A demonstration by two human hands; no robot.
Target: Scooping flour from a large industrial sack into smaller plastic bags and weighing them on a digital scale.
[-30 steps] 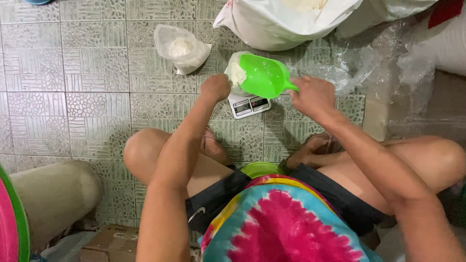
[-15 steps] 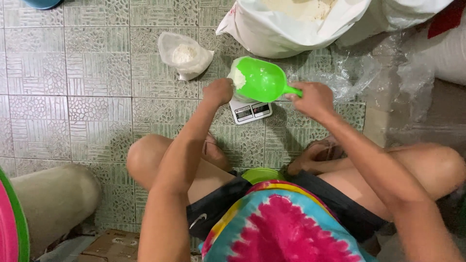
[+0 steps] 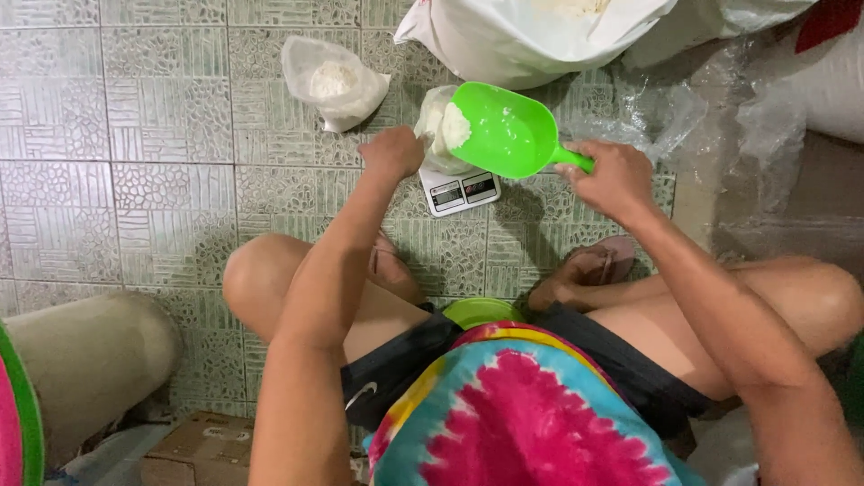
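Scoop tips further toward the bag on the scale

Scoop (image 3: pixel 504 130), green, sits just above the scale (image 3: pixel 461 191), its mouth against the small clear bag (image 3: pixel 438 135) standing on the scale. Compared with a second ago, the white powder has slid from the scoop's back to its front lip, and most of the bowl shows bare; by my reading, the pour into the bag is nearly through. Right hand (image 3: pixel 615 180) is closed around the scoop's handle, right of the scale. Left hand (image 3: pixel 392 151) pinches the bag's rim, fingers curled, left of the scale. A second filled bag (image 3: pixel 331 83) lies beyond, up-left of the scale; a big white sack (image 3: pixel 522 36) stands behind it.
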